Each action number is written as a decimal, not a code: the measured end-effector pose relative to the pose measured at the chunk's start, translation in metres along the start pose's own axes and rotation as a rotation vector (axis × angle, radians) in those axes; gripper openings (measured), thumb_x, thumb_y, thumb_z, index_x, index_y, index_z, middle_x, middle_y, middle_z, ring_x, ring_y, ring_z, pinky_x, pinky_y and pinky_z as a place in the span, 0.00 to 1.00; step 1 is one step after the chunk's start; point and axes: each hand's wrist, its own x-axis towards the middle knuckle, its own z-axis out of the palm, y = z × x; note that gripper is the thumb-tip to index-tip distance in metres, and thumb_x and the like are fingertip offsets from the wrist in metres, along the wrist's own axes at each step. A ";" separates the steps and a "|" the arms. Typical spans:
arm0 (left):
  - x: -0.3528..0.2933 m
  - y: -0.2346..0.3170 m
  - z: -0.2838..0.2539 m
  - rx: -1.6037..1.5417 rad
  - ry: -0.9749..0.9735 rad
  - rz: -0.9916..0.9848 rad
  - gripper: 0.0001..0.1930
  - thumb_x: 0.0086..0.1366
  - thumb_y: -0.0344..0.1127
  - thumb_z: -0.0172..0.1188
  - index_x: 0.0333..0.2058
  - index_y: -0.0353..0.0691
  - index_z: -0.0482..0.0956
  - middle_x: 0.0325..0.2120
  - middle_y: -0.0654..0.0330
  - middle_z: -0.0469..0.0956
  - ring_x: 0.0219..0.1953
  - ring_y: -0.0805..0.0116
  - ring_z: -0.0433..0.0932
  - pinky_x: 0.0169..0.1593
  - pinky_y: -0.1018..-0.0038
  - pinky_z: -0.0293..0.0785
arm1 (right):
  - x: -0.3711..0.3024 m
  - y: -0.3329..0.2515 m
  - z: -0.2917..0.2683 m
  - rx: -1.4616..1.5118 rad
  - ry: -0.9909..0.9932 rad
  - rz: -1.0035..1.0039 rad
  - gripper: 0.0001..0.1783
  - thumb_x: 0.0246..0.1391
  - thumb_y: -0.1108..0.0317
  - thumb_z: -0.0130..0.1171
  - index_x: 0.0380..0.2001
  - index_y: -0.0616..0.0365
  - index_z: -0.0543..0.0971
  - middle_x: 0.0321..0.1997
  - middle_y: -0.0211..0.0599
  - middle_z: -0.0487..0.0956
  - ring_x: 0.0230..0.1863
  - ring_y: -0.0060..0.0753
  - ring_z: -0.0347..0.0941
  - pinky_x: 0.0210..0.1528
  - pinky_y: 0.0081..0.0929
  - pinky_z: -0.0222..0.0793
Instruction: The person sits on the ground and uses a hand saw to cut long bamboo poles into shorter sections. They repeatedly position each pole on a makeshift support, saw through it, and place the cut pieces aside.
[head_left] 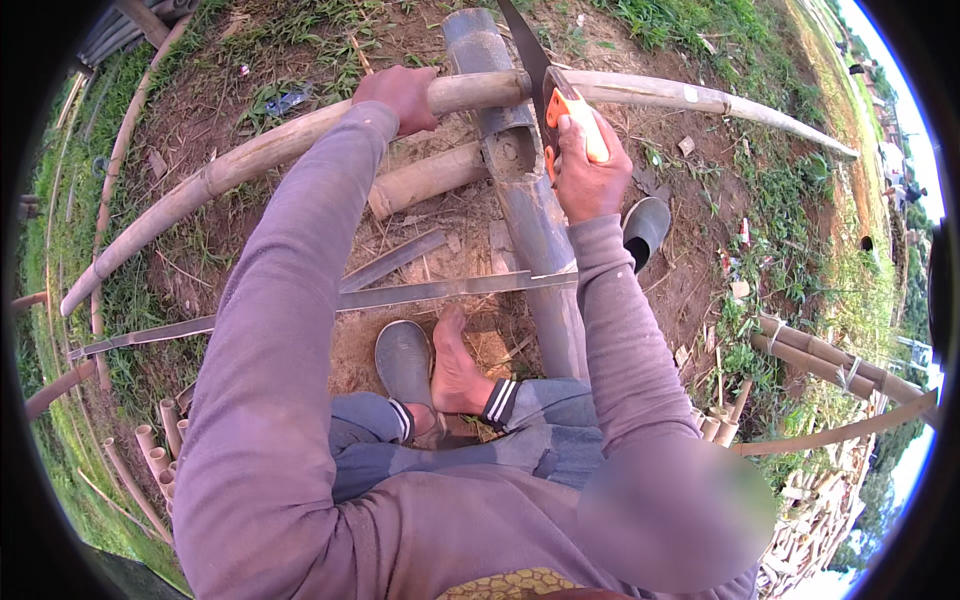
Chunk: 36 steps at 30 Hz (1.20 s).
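A long bamboo pole (250, 160) lies crosswise over a thick grey bamboo log (535, 235). My left hand (402, 97) is wrapped round the pole, just left of the log. In my right hand (592, 170) is the orange and white handle of a handsaw (525, 42). The saw's dark blade stands across the pole close to the log, its tip pointing away from me. How deep the blade sits in the pole, I cannot tell. A shorter, thick bamboo piece (425, 180) meets the log's side at an opening.
A long flat strip (440, 292) lies across the log near my feet. One grey clog (405, 362) is by my bare foot; another clog (647, 225) lies right of the log. Cut bamboo tubes (158, 460) stand at the left, and tied bamboo poles (830, 360) at the right.
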 end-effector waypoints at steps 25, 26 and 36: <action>-0.004 -0.014 0.026 -0.009 0.121 0.034 0.27 0.58 0.47 0.72 0.57 0.52 0.78 0.46 0.54 0.87 0.50 0.50 0.86 0.54 0.54 0.83 | -0.178 -0.043 -0.102 -0.009 -0.026 0.205 0.29 0.69 0.65 0.63 0.64 0.76 0.72 0.60 0.52 0.80 0.58 0.40 0.79 0.60 0.36 0.76; -0.003 -0.012 0.027 -0.012 0.133 0.033 0.29 0.58 0.48 0.73 0.58 0.54 0.77 0.46 0.54 0.87 0.50 0.49 0.86 0.55 0.54 0.82 | -0.145 -0.024 -0.080 -0.044 -0.010 0.174 0.26 0.69 0.66 0.64 0.62 0.74 0.74 0.56 0.48 0.81 0.53 0.35 0.79 0.56 0.32 0.76; -0.012 -0.019 0.035 0.001 0.212 0.052 0.22 0.61 0.45 0.71 0.52 0.49 0.78 0.44 0.56 0.87 0.48 0.52 0.87 0.51 0.55 0.83 | -0.131 -0.028 -0.074 -0.058 -0.046 0.213 0.24 0.70 0.68 0.64 0.62 0.71 0.75 0.53 0.43 0.82 0.46 0.27 0.80 0.47 0.26 0.80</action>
